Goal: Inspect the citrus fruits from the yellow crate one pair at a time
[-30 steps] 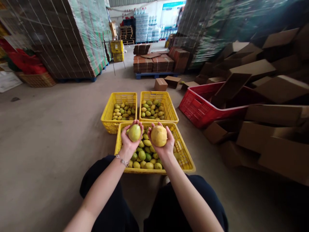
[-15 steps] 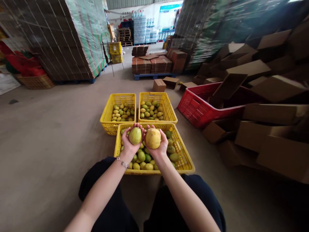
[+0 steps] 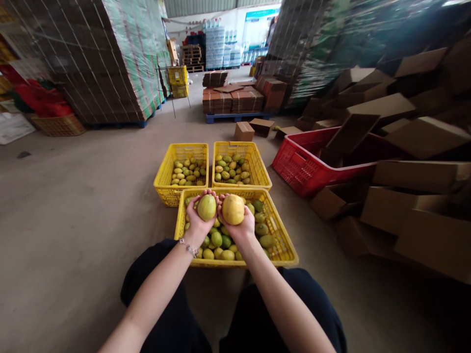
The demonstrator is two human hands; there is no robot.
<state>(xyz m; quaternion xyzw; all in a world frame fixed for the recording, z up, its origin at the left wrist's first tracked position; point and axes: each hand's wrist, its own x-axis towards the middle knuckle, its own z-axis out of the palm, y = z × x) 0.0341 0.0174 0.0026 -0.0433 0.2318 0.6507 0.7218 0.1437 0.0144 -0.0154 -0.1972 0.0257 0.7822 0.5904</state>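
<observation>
Rounded yellow fruit (image 3: 233,209) and smooth oval green-yellow fruit (image 3: 206,207), brought close together above a crate.
Slatted yellow plastic front crate (image 3: 280,240), holding a loose pile of green and yellow fruit (image 3: 217,239), stands below them, with two rear yellow plastic crates (image 3: 167,195) beyond it. Over the pile, the person's right hand (image 3: 243,231), palm up, cups the yellow fruit, and the left hand (image 3: 196,227) likewise cups the oval one; neither has let go. A second ago the hands were apart; the right has since moved in beside the left, their fingertips touching or nearly so. Both fruits are thus seemingly well placed to be viewed as a pair. A silvery bracelet (image 3: 189,248) circles the left wrist.
</observation>
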